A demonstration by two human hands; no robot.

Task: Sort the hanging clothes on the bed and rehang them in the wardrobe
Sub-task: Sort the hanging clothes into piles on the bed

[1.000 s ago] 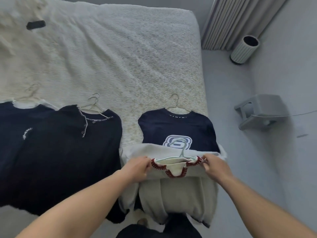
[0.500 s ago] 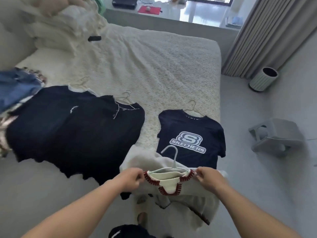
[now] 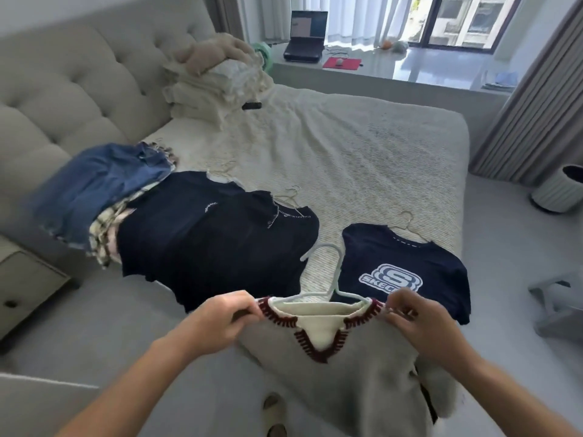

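Both hands, left hand and right hand, pinch the shoulders of a cream sweater on its hanger above the bed, where dark tops, a logo T-shirt and jeans lie; rehanging seems barely begun, no wardrobe in view.

A home bedroom: a bed with a tufted headboard lies beyond the left hand, curtains and a window farther off.
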